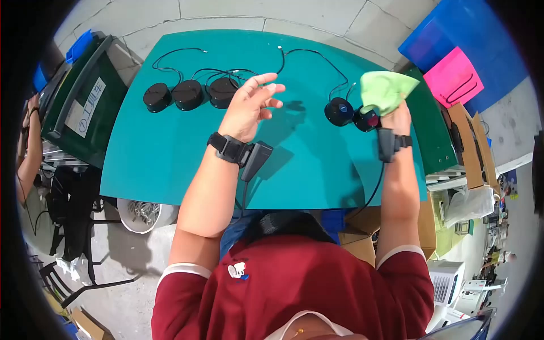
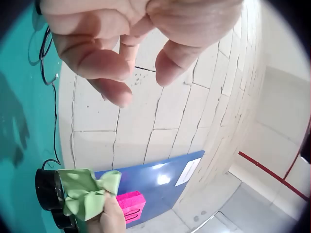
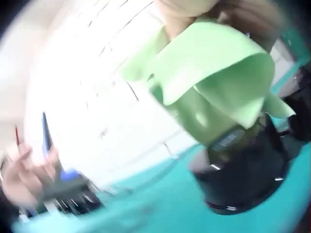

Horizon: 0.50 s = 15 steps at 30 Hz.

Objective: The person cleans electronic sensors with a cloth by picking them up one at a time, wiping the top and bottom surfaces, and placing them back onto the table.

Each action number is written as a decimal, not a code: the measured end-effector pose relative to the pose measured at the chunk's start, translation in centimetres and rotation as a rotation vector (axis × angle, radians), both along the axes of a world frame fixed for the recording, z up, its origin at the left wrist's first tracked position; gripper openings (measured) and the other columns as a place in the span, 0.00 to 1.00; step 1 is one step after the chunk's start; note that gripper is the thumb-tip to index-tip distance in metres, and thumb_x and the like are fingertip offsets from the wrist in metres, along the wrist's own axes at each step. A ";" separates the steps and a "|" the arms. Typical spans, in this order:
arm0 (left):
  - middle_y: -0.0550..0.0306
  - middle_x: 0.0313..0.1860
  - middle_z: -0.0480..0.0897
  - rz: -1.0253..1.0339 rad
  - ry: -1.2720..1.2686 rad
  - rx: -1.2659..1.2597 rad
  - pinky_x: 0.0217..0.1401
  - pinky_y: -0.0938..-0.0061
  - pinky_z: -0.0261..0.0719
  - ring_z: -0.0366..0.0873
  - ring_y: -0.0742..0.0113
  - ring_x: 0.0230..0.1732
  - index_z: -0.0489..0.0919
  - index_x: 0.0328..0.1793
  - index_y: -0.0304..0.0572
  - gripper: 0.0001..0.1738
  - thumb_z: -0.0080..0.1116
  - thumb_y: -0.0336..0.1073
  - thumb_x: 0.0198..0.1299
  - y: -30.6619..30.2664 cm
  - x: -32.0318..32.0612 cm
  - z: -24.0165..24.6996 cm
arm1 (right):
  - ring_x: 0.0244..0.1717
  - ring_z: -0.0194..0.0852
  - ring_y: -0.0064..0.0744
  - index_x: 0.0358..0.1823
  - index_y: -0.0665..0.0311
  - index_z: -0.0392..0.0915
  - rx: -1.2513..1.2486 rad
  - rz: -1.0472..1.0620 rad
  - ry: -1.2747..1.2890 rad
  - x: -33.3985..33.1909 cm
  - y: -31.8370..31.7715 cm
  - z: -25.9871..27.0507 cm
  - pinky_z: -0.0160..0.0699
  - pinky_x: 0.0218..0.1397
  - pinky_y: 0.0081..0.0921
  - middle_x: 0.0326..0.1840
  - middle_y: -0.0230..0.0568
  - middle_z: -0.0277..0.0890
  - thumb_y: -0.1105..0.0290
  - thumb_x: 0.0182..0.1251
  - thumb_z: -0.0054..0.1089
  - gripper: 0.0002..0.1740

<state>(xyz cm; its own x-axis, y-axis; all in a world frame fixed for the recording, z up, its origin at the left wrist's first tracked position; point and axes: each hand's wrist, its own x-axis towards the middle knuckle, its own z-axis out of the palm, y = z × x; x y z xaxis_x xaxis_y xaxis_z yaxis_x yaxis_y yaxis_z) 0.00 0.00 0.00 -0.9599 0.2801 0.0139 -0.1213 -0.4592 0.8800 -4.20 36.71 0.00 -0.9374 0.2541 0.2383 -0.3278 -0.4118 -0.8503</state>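
Note:
My right hand [image 1: 398,118] grips a light green cloth [image 1: 387,90] at the table's right side. The cloth bunches and spreads out beyond the fingers. In the right wrist view, the cloth [image 3: 214,73] hangs over the top edge of a round black device [image 3: 243,170]. Two such black devices stand side by side here, the left one [image 1: 339,111] uncovered and the other [image 1: 366,120] partly behind the cloth. My left hand [image 1: 245,110] hovers above the table with loosely bent fingers and holds nothing. Close to it is a black device [image 1: 222,92], partly hidden by the hand.
Two more black devices, one in the middle [image 1: 187,94] and one farther left [image 1: 157,97], stand on the green table [image 1: 294,175]. Thin black cables [image 1: 317,54] trail toward the back edge. A dark green bin [image 1: 79,102] borders the left side; a pink bag [image 1: 453,77] is at the right.

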 end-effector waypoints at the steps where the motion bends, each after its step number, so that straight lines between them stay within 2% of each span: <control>1: 0.55 0.51 0.75 0.011 0.008 0.015 0.31 0.85 0.68 0.74 0.74 0.37 0.66 0.61 0.44 0.24 0.55 0.40 0.60 0.0 0.0 0.1 | 0.52 0.72 0.37 0.58 0.63 0.64 -0.124 0.053 0.070 0.2 0.9 0.4 0.73 0.55 0.34 0.54 0.42 0.70 0.60 0.71 0.36 0.20; 2: 0.55 0.50 0.76 0.023 0.018 0.031 0.30 0.85 0.67 0.74 0.75 0.36 0.66 0.61 0.42 0.24 0.54 0.40 0.60 0.0 -0.1 0.2 | 0.51 0.73 0.37 0.57 0.64 0.64 -0.237 -0.089 -0.073 0.4 1.8 1.0 0.75 0.54 0.35 0.55 0.41 0.70 0.61 0.71 0.35 0.20; 3: 0.55 0.50 0.76 0.022 0.023 0.045 0.30 0.85 0.67 0.74 0.75 0.36 0.66 0.61 0.42 0.24 0.54 0.40 0.60 0.3 -0.1 0.0 | 0.50 0.74 0.38 0.56 0.64 0.66 -0.190 -0.049 0.009 2.1 0.1 2.7 0.77 0.52 0.36 0.53 0.40 0.72 0.59 0.70 0.39 0.20; 5: 0.54 0.49 0.76 0.087 0.021 0.091 0.29 0.85 0.68 0.73 0.75 0.35 0.66 0.60 0.41 0.23 0.53 0.39 0.60 0.0 -0.2 0.1 | 0.48 0.75 0.40 0.54 0.64 0.68 -0.434 0.361 -0.069 2.3 1.0 2.3 0.77 0.52 0.37 0.51 0.41 0.74 0.56 0.68 0.43 0.22; 6: 0.54 0.49 0.76 0.094 0.022 0.091 0.29 0.85 0.68 0.73 0.75 0.35 0.66 0.60 0.41 0.23 0.53 0.39 0.60 -0.2 -0.3 0.2 | 0.43 0.77 0.42 0.53 0.66 0.68 -0.299 0.300 -0.014 2.3 0.5 2.0 0.79 0.46 0.37 0.49 0.46 0.75 0.54 0.66 0.47 0.24; 7: 0.54 0.48 0.76 0.207 0.041 0.211 0.29 0.84 0.68 0.73 0.75 0.34 0.67 0.60 0.41 0.22 0.53 0.38 0.61 -0.5 -0.5 0.1 | 0.43 0.77 0.42 0.53 0.66 0.68 -0.296 0.313 -0.018 2.0 0.3 2.0 0.79 0.46 0.37 0.49 0.46 0.75 0.54 0.66 0.47 0.24; 8: 0.55 0.47 0.76 0.328 0.072 0.323 0.29 0.83 0.69 0.73 0.74 0.34 0.67 0.59 0.41 0.21 0.52 0.38 0.61 -1.3 -0.9 0.2 | 0.44 0.76 0.41 0.56 0.67 0.66 -0.314 0.591 0.038 1.1 -0.4 2.0 0.78 0.46 0.36 0.53 0.46 0.72 0.57 0.66 0.45 0.24; 9: 0.55 0.47 0.76 0.354 0.086 0.319 0.29 0.83 0.69 0.73 0.74 0.34 0.67 0.59 0.41 0.21 0.52 0.38 0.61 -2.6 -1.4 0.2 | 0.45 0.75 0.40 0.58 0.68 0.63 -0.325 0.874 0.098 0.1 -1.2 2.2 0.77 0.46 0.35 0.56 0.47 0.69 0.59 0.67 0.44 0.24; 10: 0.55 0.46 0.76 0.468 0.096 0.525 0.30 0.83 0.69 0.73 0.73 0.33 0.68 0.58 0.41 0.20 0.52 0.37 0.61 -4.1 -1.7 0.0 | 0.44 0.74 0.41 0.61 0.67 0.61 -0.122 0.578 0.100 1.4 -4.4 3.4 0.77 0.45 0.37 0.56 0.50 0.68 0.58 0.68 0.42 0.25; 11: 0.56 0.44 0.76 0.574 0.111 0.734 0.30 0.83 0.70 0.73 0.73 0.33 0.69 0.57 0.41 0.18 0.51 0.37 0.61 -5.6 -2.0 -0.1 | 0.48 0.73 0.40 0.63 0.65 0.60 -0.097 0.649 0.080 0.9 -6.1 3.7 0.76 0.48 0.37 0.57 0.48 0.68 0.59 0.69 0.40 0.25; 13: 0.58 0.37 0.77 0.612 0.083 0.968 0.27 0.80 0.72 0.73 0.71 0.28 0.73 0.46 0.43 0.10 0.52 0.36 0.60 -8.2 -2.2 -0.1 | 0.51 0.72 0.40 0.62 0.65 0.61 0.015 0.422 0.079 -1.0 -8.9 3.3 0.74 0.52 0.37 0.57 0.46 0.68 0.59 0.69 0.40 0.24; 15: 0.59 0.33 0.78 0.601 0.081 1.075 0.25 0.79 0.72 0.73 0.71 0.26 0.72 0.40 0.45 0.05 0.52 0.34 0.59 -9.7 -2.0 -0.1 | 0.51 0.71 0.36 0.59 0.68 0.63 0.082 0.366 0.037 -3.1 -11.9 3.5 0.71 0.55 0.32 0.55 0.43 0.70 0.61 0.71 0.38 0.22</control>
